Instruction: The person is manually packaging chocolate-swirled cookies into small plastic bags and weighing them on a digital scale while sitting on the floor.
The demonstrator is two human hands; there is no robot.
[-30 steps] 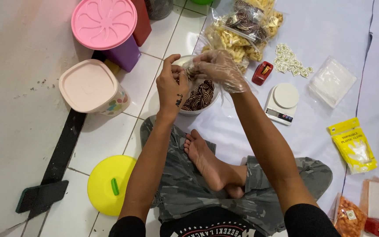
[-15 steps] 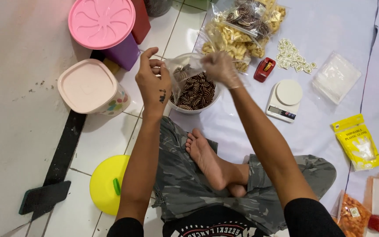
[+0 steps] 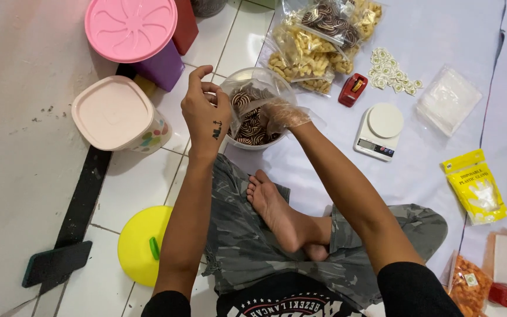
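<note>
Swirl cookies (image 3: 253, 126) fill the white bowl (image 3: 257, 144) on the floor, just beyond the person's bare foot. Left hand (image 3: 205, 113) pinches a clear plastic bag (image 3: 247, 97) open above it; right hand (image 3: 280, 115) (clear glove on) dips into the bowl, fingers curled around cookies. Digital scale (image 3: 378, 131) sits well right.

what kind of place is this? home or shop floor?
Likely a home floor used for packing snacks: white floor tiles under a seated person, a small kitchen scale, sealed snack bags, and a bowl of swirl cookies.
</note>
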